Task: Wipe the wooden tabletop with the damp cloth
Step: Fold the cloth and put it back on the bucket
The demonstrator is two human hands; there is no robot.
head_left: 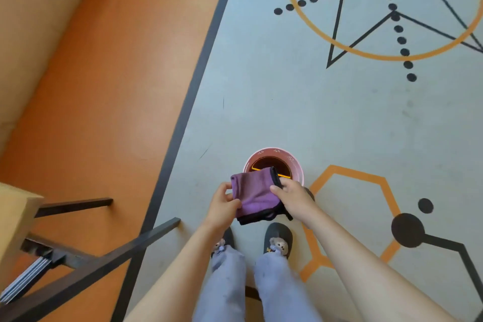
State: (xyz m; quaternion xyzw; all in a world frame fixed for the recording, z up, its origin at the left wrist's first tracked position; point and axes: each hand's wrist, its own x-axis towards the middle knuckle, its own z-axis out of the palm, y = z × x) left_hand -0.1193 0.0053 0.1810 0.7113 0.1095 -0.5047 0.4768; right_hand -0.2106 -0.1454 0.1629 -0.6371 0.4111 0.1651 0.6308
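A folded purple cloth [254,195] with black edging hangs between both hands, above my feet. My left hand [222,204] pinches its left side and my right hand [291,197] grips its right edge. Just beyond the cloth, a pink bucket [274,155] stands on the floor; its inside looks dark and the cloth covers its near rim. A corner of the wooden tabletop [15,213] shows at the far left edge, well away from the cloth.
Black metal table legs and bars [104,260] slant across the lower left. The floor is grey with black and orange patterns on the right and orange on the left, split by a black stripe [198,73]. My slippers [278,239] stand below the cloth.
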